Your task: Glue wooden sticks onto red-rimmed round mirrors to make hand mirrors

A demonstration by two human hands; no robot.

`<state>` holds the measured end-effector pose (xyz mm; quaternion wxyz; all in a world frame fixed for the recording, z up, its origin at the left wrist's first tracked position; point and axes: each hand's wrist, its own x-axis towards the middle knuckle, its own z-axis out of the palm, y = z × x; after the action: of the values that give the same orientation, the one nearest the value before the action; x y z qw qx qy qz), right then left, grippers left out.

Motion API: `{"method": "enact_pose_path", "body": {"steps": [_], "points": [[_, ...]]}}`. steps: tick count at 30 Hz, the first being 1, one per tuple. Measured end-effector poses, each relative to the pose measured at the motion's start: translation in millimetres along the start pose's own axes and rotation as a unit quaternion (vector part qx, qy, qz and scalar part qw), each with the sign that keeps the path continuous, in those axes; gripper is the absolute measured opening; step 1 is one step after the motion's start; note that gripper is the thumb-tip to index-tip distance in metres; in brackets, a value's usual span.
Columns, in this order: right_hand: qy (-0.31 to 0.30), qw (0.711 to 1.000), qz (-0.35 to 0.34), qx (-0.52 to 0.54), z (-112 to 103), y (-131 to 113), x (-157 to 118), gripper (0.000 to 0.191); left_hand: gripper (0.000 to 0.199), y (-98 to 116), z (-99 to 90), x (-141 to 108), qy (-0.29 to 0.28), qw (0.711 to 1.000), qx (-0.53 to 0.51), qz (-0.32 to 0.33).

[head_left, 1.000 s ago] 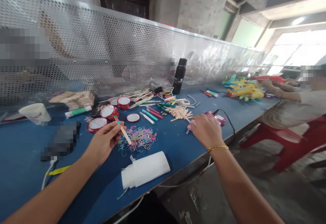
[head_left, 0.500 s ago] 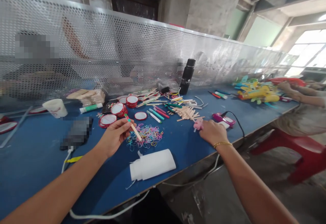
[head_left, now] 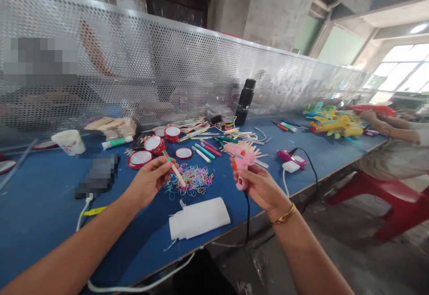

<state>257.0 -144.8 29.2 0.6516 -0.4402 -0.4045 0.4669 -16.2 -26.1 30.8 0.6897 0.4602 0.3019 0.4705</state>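
Between the thumb and fingers of my left hand (head_left: 150, 179) is a wooden stick (head_left: 177, 174) with a red and green upper end, held over the left edge of a heap of small colored rubber bands (head_left: 196, 179). My right hand (head_left: 261, 185) is wrapped round the handle of a pink glue gun (head_left: 244, 161), its nozzle pointing left. A black cord hangs from the gun's base. Behind the gun lies a pile of wooden sticks (head_left: 254, 149). A folded white cloth-like piece (head_left: 199, 219) lies near the table's front edge.
On the blue table (head_left: 140, 241) stand a paper cup (head_left: 69, 142), a black bottle (head_left: 246, 102) and red-rimmed discs (head_left: 154, 144). Markers (head_left: 208, 149) lie behind the bands. A purple power strip (head_left: 292, 158) is at right, near a red stool (head_left: 385, 192) and another person's hands (head_left: 375, 120).
My right hand has lifted the pink glue gun and brought it leftward, turning it into full view. My left hand stays nearly in place with the stick.
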Motion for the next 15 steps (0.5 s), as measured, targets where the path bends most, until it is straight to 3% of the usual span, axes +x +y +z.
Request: {"method": "enact_pose_path", "body": {"steps": [3, 7, 12, 15], "points": [[-0.049, 0.995, 0.048, 0.070, 11, 8, -1, 0.034, 0.021, 0, 0.0, -1, -0.008, 1.000, -0.002, 0.003], [-0.110, 0.987, 0.081, 0.082, 21, 18, -7, 0.044, 0.020, 0, 0.3, -3, -0.011, 1.000, -0.008, 0.007], [-0.105, 0.994, 0.020, 0.000, 32, 21, -22, 0.041, 0.021, -1, -0.4, -3, -0.011, 1.000, -0.020, -0.004], [-0.135, 0.990, 0.002, -0.027, 34, 21, -33, 0.041, 0.021, -1, -0.3, -4, -0.012, 1.000, -0.022, -0.013]]}}
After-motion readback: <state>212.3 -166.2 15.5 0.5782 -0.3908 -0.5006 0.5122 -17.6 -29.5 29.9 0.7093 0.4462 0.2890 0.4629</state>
